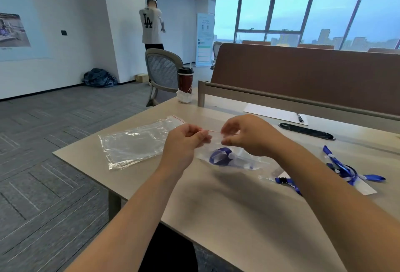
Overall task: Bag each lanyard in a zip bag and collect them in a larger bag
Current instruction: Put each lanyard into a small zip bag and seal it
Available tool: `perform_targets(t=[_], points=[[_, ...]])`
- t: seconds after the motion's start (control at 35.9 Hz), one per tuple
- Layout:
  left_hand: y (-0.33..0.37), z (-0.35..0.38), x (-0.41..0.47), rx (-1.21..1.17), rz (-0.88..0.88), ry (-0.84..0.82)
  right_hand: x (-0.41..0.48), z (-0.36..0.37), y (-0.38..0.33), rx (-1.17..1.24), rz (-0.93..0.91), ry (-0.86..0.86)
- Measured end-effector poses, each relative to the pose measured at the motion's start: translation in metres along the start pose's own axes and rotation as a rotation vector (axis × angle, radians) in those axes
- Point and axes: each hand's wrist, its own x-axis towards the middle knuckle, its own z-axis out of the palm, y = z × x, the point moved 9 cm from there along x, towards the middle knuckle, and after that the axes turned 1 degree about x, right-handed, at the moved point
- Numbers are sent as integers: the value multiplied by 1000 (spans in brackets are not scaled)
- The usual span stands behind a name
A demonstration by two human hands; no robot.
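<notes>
A small zip bag holding a blue lanyard is pinched at its red-lined top by the left hand and right hand, mouth pointed away and its long axis running left to right. A beige office desk lies beneath.

Blue lanyard, red-striped clear zip bag, dark-red cup.

The right forearm covers the middle of the loose blue lanyard on the desk, so its strap shows only in pieces on either side. The small zip bag is clear and glary; how the lanyard coils inside cannot be told. Its red seal line vanishes behind the fingertips of the left hand and right hand. The desk runs off the frame at right and bottom. Print on the far cup is too small to read
</notes>
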Motion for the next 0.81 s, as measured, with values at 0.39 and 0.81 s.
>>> perform_targets(t=[0.39, 0.81], points=[[-14, -8, -9, -100, -59, -31, 11, 9, -4, 42, -13, -5], [-7, -11, -9, 92, 56, 40, 17, 19, -14, 77, -16, -24]])
